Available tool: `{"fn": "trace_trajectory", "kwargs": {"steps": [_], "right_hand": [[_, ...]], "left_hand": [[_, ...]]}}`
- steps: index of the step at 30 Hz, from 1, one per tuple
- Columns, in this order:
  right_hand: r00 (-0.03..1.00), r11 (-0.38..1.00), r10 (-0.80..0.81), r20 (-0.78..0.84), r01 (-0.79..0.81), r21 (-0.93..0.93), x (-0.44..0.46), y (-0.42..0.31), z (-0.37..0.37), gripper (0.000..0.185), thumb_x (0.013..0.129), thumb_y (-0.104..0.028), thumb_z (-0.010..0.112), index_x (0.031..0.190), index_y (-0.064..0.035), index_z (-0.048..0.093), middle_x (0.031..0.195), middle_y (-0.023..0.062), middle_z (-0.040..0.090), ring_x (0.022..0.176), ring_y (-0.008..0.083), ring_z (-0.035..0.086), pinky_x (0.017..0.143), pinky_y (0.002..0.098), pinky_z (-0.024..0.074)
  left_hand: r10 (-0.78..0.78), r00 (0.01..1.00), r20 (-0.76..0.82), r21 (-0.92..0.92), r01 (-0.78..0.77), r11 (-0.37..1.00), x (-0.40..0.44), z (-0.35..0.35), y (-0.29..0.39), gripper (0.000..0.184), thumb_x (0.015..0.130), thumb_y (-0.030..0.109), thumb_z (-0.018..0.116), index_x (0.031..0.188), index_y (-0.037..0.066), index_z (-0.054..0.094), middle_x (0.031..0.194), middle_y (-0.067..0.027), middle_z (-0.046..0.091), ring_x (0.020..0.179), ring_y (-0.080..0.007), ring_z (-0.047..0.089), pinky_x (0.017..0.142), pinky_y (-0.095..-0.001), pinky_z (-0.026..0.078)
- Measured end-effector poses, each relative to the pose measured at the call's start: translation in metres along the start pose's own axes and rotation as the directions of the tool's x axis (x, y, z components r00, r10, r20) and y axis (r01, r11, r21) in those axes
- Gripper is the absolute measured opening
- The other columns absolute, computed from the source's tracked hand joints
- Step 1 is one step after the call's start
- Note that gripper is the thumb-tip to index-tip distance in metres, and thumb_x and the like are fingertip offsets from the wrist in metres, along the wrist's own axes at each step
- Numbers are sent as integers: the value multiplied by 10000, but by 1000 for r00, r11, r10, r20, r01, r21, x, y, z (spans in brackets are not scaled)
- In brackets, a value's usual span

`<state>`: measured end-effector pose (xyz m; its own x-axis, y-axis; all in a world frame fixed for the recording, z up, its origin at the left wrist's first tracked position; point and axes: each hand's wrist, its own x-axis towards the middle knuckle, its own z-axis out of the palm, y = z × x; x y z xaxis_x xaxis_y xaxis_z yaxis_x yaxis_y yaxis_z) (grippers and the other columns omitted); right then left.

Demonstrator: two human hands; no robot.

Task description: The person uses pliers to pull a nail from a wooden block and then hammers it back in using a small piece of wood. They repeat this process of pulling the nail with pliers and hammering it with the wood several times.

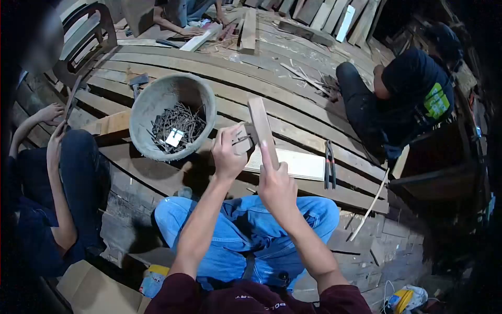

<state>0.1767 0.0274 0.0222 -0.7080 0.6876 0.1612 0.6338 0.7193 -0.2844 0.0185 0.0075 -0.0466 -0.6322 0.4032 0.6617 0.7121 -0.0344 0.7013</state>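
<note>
My left hand [228, 153] is closed around a small greyish block [242, 142] with dark, thin marks or pieces on its face; its kind I cannot make out. In my right hand [277, 186] is a wooden bar [260, 118], tilted upward, with the index finger stretched along it. The bar's side meets or nearly meets the small block. Below both hands a pale board [300, 164] lies on the slats, partly hidden by my right hand. Pliers [330, 165] with dark handles rest at the board's right end.
A large grey bucket [140, 123] holding many thin brown rods or nails, with a small white piece [174, 137], stands at left. A hammer [138, 81] lies behind it. People sit at left, right and far back. A thin stick [368, 209] lies at right; a cardboard box [99, 290] stands front left.
</note>
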Motion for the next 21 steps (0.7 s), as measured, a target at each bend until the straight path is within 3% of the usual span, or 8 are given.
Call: {"fn": "trace_trajectory", "kwargs": {"steps": [1, 5, 8, 9, 12, 15, 18, 21], "right_hand": [[996, 1000, 0, -93, -1, -5, 11, 2, 5, 640, 977, -175, 546, 1577, -224, 328, 821, 258, 568, 545, 416, 603, 452, 517, 503], [998, 999, 26, -54, -23, 49, -38, -11, 17, 624, 984, -192, 548, 1571, -236, 341, 811, 243, 567, 548, 422, 601, 463, 537, 500], [997, 997, 73, 23, -74, 19, -13, -9, 3, 625, 989, -195, 545, 1574, -237, 328, 811, 245, 568, 565, 436, 608, 481, 546, 504], [995, 997, 71, -67, -68, 46, 5, -5, 5, 633, 991, -198, 542, 1578, -232, 308, 807, 245, 568, 574, 443, 612, 499, 548, 508], [989, 992, 108, -105, -99, 84, 5, -10, 4, 690, 943, -126, 550, 1581, -227, 309, 830, 245, 563, 554, 428, 620, 474, 527, 508], [978, 994, 4, -210, 20, 110, -36, 0, 28, 649, 948, -131, 550, 1560, -213, 354, 841, 263, 568, 574, 454, 620, 499, 524, 519], [995, 987, 95, -44, -88, 132, 10, 1, 3, 641, 969, -185, 568, 1568, -221, 340, 880, 287, 590, 614, 457, 624, 545, 549, 520], [993, 993, 90, -79, -83, 89, 23, 7, 4, 638, 984, -201, 539, 1577, -234, 310, 843, 278, 575, 603, 460, 623, 537, 553, 520]], "left_hand": [[-3, 1000, 17, -30, 3, 1000, 2, -2, 8, 467, 690, -6, 720, 1146, 5, 618, 1045, -196, 638, 966, -396, 646, 852, -435, 540], [-2, 1000, 2, 58, 2, 998, -1, 2, -12, 472, 685, 9, 747, 1138, -2, 615, 1020, -193, 629, 946, -387, 653, 821, -441, 553], [7, 999, -33, 33, -6, 999, 1, 0, 2, 501, 672, 19, 765, 1147, -3, 606, 1019, -182, 618, 935, -389, 658, 807, -437, 563], [-3, 1000, -12, 19, 3, 1000, -1, 2, 2, 512, 664, 20, 761, 1150, -1, 600, 1033, -182, 617, 940, -385, 654, 808, -439, 555], [-39, 999, -4, -17, 39, 999, 4, 4, 1, 498, 665, 3, 735, 1143, 1, 597, 1024, -183, 620, 939, -388, 649, 817, -442, 547], [-9, 999, -32, 21, 10, 1000, 13, 2, -3, 484, 654, -12, 719, 1125, -1, 607, 1002, -187, 634, 931, -396, 651, 817, -443, 547], [-19, 1000, -18, 27, 20, 999, 17, 5, -5, 522, 639, 31, 782, 1131, 2, 611, 1007, -191, 642, 919, -377, 661, 805, -440, 550], [-1, 996, 93, 10, 0, 1000, 26, 3, -9, 585, 599, 91, 853, 1137, 30, 633, 1017, -162, 654, 920, -354, 668, 806, -421, 555]]}}
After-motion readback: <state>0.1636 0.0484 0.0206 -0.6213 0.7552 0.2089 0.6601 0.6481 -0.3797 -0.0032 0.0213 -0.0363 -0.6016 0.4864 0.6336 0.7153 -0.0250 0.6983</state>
